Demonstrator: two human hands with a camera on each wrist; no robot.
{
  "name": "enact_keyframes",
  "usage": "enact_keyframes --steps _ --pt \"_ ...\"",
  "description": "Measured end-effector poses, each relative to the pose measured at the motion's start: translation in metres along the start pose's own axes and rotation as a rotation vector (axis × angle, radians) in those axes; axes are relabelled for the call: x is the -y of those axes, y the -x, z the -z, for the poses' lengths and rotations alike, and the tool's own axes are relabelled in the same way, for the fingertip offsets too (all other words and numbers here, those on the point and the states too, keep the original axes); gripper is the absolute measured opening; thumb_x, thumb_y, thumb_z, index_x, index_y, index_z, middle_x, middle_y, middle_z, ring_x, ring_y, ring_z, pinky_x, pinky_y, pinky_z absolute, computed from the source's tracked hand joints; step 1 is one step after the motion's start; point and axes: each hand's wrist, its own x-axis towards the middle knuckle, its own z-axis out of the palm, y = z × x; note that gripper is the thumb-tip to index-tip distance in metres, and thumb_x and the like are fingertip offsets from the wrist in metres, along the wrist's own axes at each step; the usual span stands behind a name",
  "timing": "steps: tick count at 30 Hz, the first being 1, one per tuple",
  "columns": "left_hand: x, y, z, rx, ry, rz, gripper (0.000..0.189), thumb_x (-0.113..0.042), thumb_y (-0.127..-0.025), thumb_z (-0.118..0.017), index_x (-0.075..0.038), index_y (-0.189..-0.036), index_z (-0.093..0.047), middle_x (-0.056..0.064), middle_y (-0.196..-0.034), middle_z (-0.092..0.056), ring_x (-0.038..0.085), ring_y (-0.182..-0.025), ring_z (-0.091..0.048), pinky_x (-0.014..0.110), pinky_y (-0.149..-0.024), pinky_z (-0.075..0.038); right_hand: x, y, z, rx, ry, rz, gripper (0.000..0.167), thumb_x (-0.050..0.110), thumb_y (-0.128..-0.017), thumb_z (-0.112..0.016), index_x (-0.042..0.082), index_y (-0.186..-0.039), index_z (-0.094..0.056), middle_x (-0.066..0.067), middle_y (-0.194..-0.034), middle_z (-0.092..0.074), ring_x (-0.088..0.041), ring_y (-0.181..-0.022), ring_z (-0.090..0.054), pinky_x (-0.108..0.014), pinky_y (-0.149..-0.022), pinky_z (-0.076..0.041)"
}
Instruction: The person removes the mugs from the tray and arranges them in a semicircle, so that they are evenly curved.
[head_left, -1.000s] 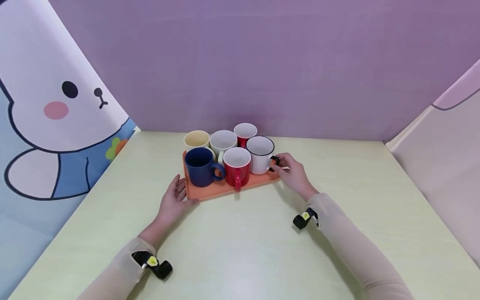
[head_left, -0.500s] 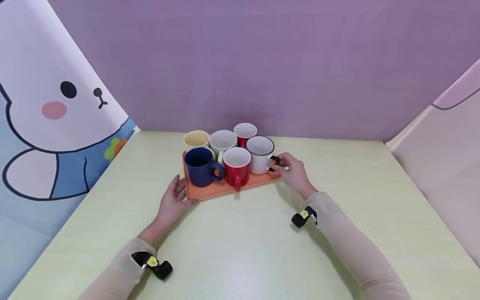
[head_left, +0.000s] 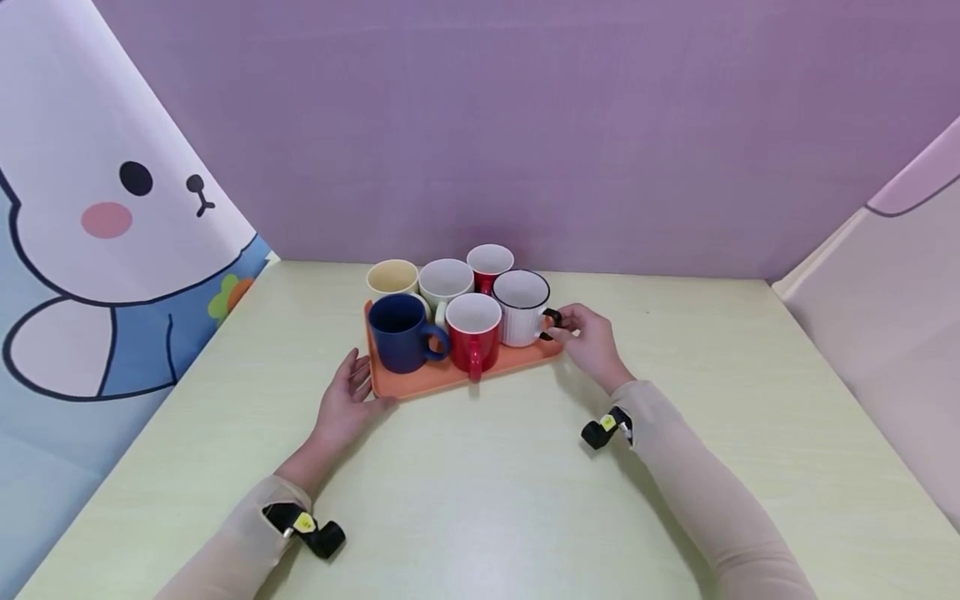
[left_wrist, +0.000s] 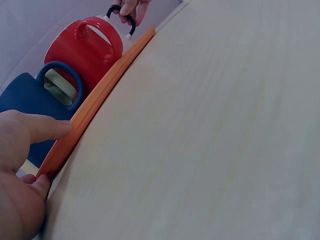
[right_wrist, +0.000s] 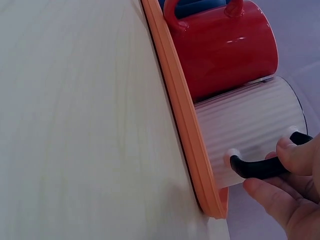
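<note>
Six mugs crowd together at the centre of the head view, and the clearest risk is a knock: if the white mug [head_left: 517, 323] with the dark rim were pulled leftward or tilted by its black handle [right_wrist: 260, 169], it could bump the front red mug [head_left: 474, 342] close beside it, and that one might jostle the blue mug [head_left: 399, 343]. A hard push on the orange tray [head_left: 420, 385] could also make it slide on the pale table [head_left: 510, 483] and rattle everything it carries. The right hand [head_left: 594, 343], right of centre, pinches the black handle between thumb and fingers, so the white mug lies just to its left, upright at the tray's right end. The left hand [head_left: 347, 404], lower left of the mugs, is spread around the tray's near left corner, thumb against the front rim and fingers along the left side; the blue mug is nearest to it. Behind stand a yellow-lined mug [head_left: 393, 277], a pale mug [head_left: 447, 283] and a smaller red mug [head_left: 491, 260]; whether that last one rests on the tray cannot be told.
</note>
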Motion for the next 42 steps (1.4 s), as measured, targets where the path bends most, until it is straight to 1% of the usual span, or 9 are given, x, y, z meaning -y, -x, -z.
enact_keyframes --steps 3,7,17,23,27,32,38,42 --pt "0.0 0.0 0.0 0.005 -0.004 0.003 0.102 0.014 -0.082 -0.07 0.003 -0.157 -0.002 0.028 -0.157 -0.023 0.039 -0.145 -0.028 0.043 -0.116 -0.031 0.002 0.0 0.001 0.004 0.003 -0.017 0.016 -0.003 -0.085 -0.074 -0.006 -0.099 -0.066 -0.019 -0.089 -0.071 -0.032 -0.081 -0.066 -0.029 -0.069 -0.049" --pt "0.002 0.0 0.001 0.007 -0.008 0.005 0.104 0.014 -0.082 -0.07 0.002 -0.157 0.001 0.028 -0.157 -0.022 0.039 -0.145 -0.027 0.044 -0.116 -0.031 0.002 -0.001 0.002 0.007 -0.007 -0.027 0.016 -0.003 -0.086 -0.073 -0.006 -0.099 -0.066 -0.019 -0.089 -0.071 -0.029 -0.079 -0.065 -0.025 -0.067 -0.048" --pt "-0.001 0.0 0.001 0.013 -0.014 0.004 0.102 0.014 -0.082 -0.069 0.003 -0.157 0.0 0.028 -0.157 -0.023 0.039 -0.145 -0.027 0.044 -0.116 -0.03 0.004 -0.001 0.009 -0.047 -0.019 -0.04 0.012 -0.003 -0.086 -0.073 -0.005 -0.097 -0.066 -0.017 -0.087 -0.07 -0.024 -0.078 -0.063 -0.024 -0.068 -0.046" --pt "0.0 0.0 0.001 0.021 0.0 -0.002 0.103 0.016 -0.082 -0.069 0.003 -0.157 0.001 0.03 -0.157 -0.023 0.04 -0.145 -0.027 0.046 -0.117 -0.029 0.007 -0.002 0.019 -0.078 -0.009 -0.04 0.011 -0.003 -0.087 -0.072 -0.004 -0.097 -0.067 -0.017 -0.088 -0.071 -0.024 -0.079 -0.064 -0.024 -0.067 -0.047" --pt "0.0 0.0 0.001 0.021 -0.002 -0.005 0.102 0.015 -0.082 -0.069 0.004 -0.157 0.0 0.029 -0.157 -0.022 0.04 -0.145 -0.027 0.044 -0.116 -0.03 0.008 -0.002 0.027 -0.093 -0.006 -0.046 0.011 -0.002 -0.088 -0.072 -0.004 -0.097 -0.067 -0.017 -0.088 -0.07 -0.021 -0.078 -0.063 -0.025 -0.07 -0.046" --pt "0.003 -0.002 0.002 0.022 -0.011 -0.002 0.101 0.014 -0.082 -0.069 0.004 -0.157 -0.001 0.028 -0.157 -0.023 0.039 -0.145 -0.027 0.044 -0.116 -0.03 0.008 -0.002 0.037 -0.112 -0.006 -0.064 0.011 0.0 -0.088 -0.071 -0.003 -0.098 -0.067 -0.017 -0.088 -0.07 -0.016 -0.077 -0.061 -0.02 -0.069 -0.047" --pt "0.002 -0.003 0.002 0.024 -0.006 -0.003 0.101 0.014 -0.082 -0.069 0.004 -0.157 -0.001 0.027 -0.158 -0.023 0.037 -0.146 -0.027 0.043 -0.116 -0.03 0.004 0.0 0.047 -0.13 -0.012 -0.092 0.012 0.0 -0.089 -0.07 -0.004 -0.1 -0.066 -0.018 -0.091 -0.069 -0.015 -0.078 -0.06 -0.016 -0.067 -0.048" --pt "0.003 -0.002 0.002 0.022 -0.008 0.002 0.101 0.014 -0.083 -0.069 0.004 -0.157 -0.001 0.027 -0.158 -0.023 0.038 -0.146 -0.027 0.043 -0.117 -0.03 -0.001 0.001 0.054 -0.143 -0.022 -0.099 0.014 -0.001 -0.088 -0.071 -0.005 -0.101 -0.066 -0.019 -0.09 -0.069 -0.009 -0.075 -0.059 -0.013 -0.065 -0.049"
